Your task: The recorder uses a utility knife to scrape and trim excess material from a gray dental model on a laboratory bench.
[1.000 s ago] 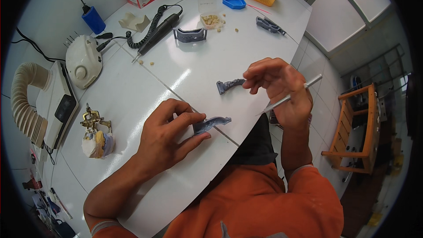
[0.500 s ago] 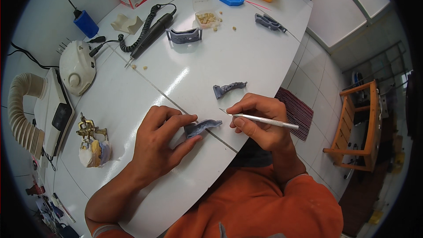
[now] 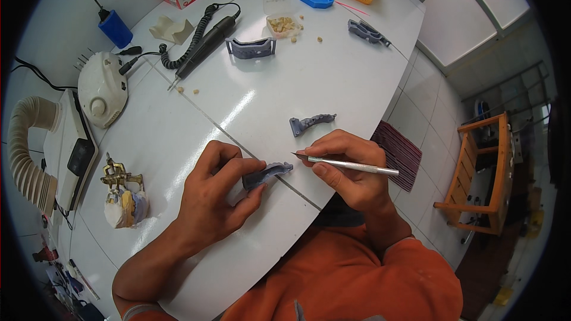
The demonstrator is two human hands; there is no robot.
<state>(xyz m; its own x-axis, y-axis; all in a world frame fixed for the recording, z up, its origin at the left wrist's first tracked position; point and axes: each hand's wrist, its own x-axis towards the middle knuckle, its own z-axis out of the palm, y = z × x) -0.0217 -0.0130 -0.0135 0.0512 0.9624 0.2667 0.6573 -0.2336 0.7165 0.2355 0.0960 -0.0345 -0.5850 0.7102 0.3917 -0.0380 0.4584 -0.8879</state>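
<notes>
— What do we have in the head view, starting with the hands?

— Our left hand (image 3: 217,193) lies on the white table (image 3: 178,142) with its fingers curled narrowly around a small grey resin piece (image 3: 267,173). Thumb below, fingers over the top, so it is pinched and pressed against the tabletop. The near end of the piece is hidden under the fingers.

— And the other one?

— Our right hand (image 3: 348,172) is closed in a pen grip on a slim metal-handled knife (image 3: 351,166). Its pointed tip sits just beside the free end of the grey piece; we cannot tell whether it actually touches.

— Which way do they lie?

— The grey piece runs left to right, rising slightly toward the right, its free end pointing at the knife tip. The knife's long axis is nearly level too, tip to the left, handle trailing right past the table edge.

— Where is this on the table?

— Near the edge closest to us, just beside a dark seam in the tabletop.

— Anything close by?

— A second grey piece (image 3: 310,123) lies a little farther out, apart from both hands. Farther still we see a grey curved tray (image 3: 251,48), a black handpiece (image 3: 205,38) with a coiled cord, and a white control unit (image 3: 102,90). At the left stands a brass articulator with a plaster model (image 3: 123,193).
</notes>
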